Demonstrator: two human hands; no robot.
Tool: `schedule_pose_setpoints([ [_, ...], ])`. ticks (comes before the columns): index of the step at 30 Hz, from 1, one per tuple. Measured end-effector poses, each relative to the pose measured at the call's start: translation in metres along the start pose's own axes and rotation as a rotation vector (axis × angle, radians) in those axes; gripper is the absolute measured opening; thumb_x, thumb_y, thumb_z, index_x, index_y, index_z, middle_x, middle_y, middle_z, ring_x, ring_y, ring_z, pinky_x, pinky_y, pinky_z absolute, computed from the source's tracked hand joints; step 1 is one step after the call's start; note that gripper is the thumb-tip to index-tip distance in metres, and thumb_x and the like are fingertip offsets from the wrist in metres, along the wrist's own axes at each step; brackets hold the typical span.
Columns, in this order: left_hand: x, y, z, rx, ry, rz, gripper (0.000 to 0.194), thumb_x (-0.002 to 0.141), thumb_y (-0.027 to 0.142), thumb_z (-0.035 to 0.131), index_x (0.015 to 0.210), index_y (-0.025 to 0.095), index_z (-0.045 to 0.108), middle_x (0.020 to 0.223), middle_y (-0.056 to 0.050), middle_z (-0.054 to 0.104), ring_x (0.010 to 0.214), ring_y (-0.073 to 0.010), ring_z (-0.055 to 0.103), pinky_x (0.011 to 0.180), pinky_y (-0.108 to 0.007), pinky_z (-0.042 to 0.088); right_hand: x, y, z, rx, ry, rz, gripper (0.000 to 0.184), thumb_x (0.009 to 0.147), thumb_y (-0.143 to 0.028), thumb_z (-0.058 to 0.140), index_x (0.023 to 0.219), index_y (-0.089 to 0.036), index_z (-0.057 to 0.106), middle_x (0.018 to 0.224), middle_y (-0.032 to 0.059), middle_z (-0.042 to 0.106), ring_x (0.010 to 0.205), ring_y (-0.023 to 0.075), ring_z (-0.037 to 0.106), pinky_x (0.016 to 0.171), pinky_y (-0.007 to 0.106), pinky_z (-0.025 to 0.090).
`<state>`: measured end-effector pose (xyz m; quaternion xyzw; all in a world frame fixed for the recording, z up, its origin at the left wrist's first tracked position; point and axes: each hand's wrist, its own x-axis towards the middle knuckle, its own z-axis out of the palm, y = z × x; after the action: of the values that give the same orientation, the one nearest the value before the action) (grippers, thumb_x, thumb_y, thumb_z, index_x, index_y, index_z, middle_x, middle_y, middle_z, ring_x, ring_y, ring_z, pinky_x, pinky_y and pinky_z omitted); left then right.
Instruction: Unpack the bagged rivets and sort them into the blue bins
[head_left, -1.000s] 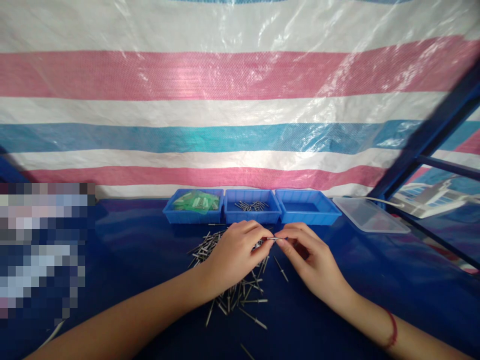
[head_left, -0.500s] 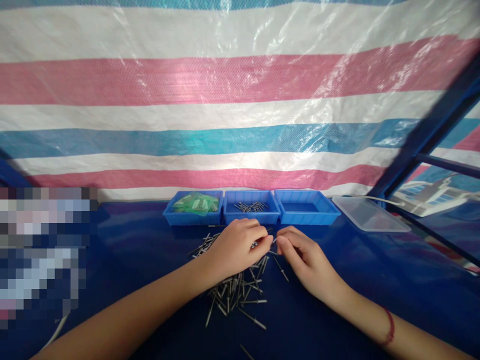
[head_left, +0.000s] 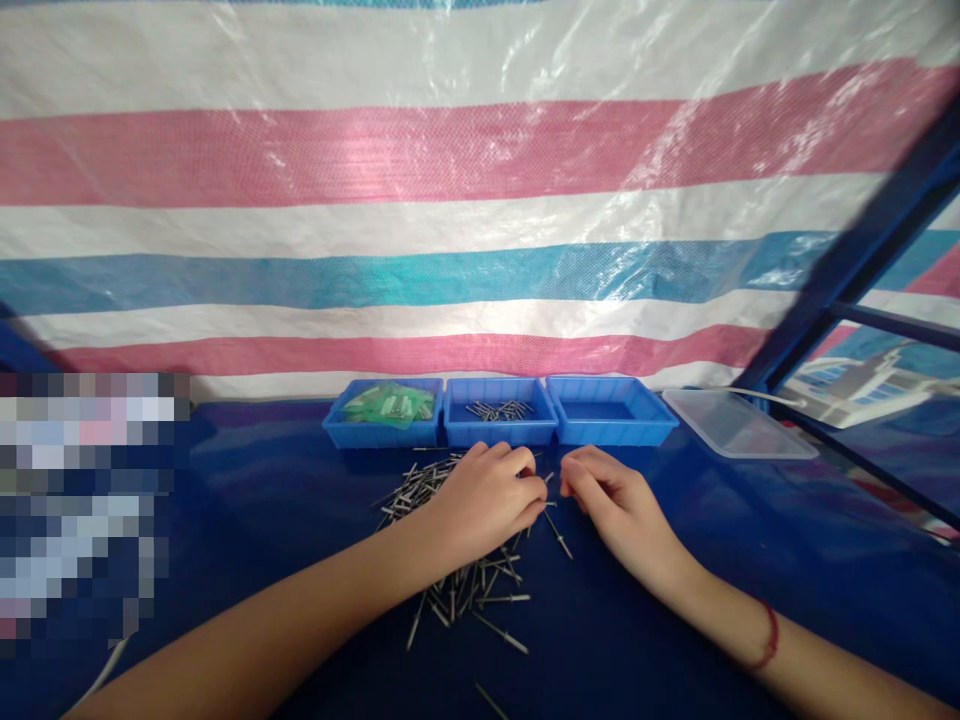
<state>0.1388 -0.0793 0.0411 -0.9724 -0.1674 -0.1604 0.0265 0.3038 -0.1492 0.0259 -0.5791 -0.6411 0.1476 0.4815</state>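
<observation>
Beyond the left hand (head_left: 491,505) and right hand (head_left: 630,510) hangs a sheet (head_left: 480,150) striped pink, blue and white. Ahead and right of the right hand, a translucent lid (head_left: 739,425) lies on the table (head_left: 285,470). Farther right stands a frame (head_left: 817,300); beside it sits a white object (head_left: 862,395), perhaps a device. Well left of the left hand runs a cord (head_left: 110,669).

We have free table (head_left: 739,525) on the outer side of our right hand (head_left: 630,510) — a lane forward to the lid (head_left: 739,425). Between the hands only a narrow gap shows. Under and around our left hand (head_left: 484,510), loose rivets (head_left: 416,490) clutter any low pass. Ahead, the bins (head_left: 499,433) form a barrier, side by side — the tarp (head_left: 450,155) behind; the frame (head_left: 847,240) bounds the far right.
</observation>
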Motion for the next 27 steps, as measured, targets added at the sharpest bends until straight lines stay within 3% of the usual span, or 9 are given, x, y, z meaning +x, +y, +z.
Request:
schedule_pose_setpoints([
  [9, 0.001, 0.012, -0.001, 0.08, -0.054, -0.04, 0.01, 0.084, 0.021, 0.06, 0.077, 0.02, 0.066, 0.086, -0.002, 0.062, 0.08, -0.0197, 0.058, 0.066, -0.032, 0.039, -0.002, -0.001, 0.001, -0.038, -0.057, -0.04, 0.033, 0.09, -0.026, 0.044, 0.059, -0.019, 0.052, 0.07, 0.0023, 0.057, 0.064, 0.0142, 0.055, 0.062, 0.027, 0.043],
  [13, -0.001, 0.012, -0.001, 0.096, -0.064, -0.047, 0.008, 0.084, 0.019, 0.06, 0.078, 0.018, 0.065, 0.082, -0.003, 0.063, 0.078, -0.0195, 0.058, 0.066, -0.032, 0.04, -0.002, -0.004, -0.003, -0.219, -0.247, -0.187, 0.011, 0.077, -0.012, 0.051, 0.069, -0.019, 0.053, 0.075, 0.0027, 0.057, 0.071, 0.0168, 0.055, 0.065, 0.03, 0.044],
  [17, -0.005, 0.007, 0.002, 0.047, -0.025, -0.07, 0.012, 0.086, 0.022, 0.057, 0.077, 0.019, 0.064, 0.081, -0.001, 0.063, 0.077, -0.0186, 0.057, 0.067, -0.033, 0.038, -0.003, -0.004, -0.004, -0.431, -0.375, -0.26, 0.009, 0.072, -0.01, 0.054, 0.076, -0.018, 0.056, 0.081, 0.004, 0.06, 0.077, 0.0203, 0.056, 0.072, 0.036, 0.043],
  [22, -0.008, 0.004, 0.006, 0.013, 0.011, -0.083, 0.014, 0.086, 0.024, 0.055, 0.078, 0.019, 0.065, 0.083, 0.0, 0.063, 0.079, -0.0179, 0.056, 0.068, -0.032, 0.036, -0.004, -0.001, -0.001, -0.434, -0.391, -0.209, 0.008, 0.08, -0.012, 0.052, 0.078, -0.018, 0.057, 0.081, 0.0039, 0.06, 0.078, 0.0195, 0.056, 0.073, 0.035, 0.043],
  [27, -0.009, 0.005, 0.006, -0.021, 0.028, -0.105, 0.015, 0.087, 0.023, 0.054, 0.078, 0.019, 0.064, 0.084, -0.001, 0.064, 0.08, -0.018, 0.056, 0.069, -0.032, 0.036, -0.005, -0.001, 0.0, -0.438, -0.361, -0.249, 0.011, 0.082, -0.011, 0.05, 0.077, -0.018, 0.056, 0.079, 0.0035, 0.06, 0.076, 0.019, 0.055, 0.072, 0.035, 0.042],
])
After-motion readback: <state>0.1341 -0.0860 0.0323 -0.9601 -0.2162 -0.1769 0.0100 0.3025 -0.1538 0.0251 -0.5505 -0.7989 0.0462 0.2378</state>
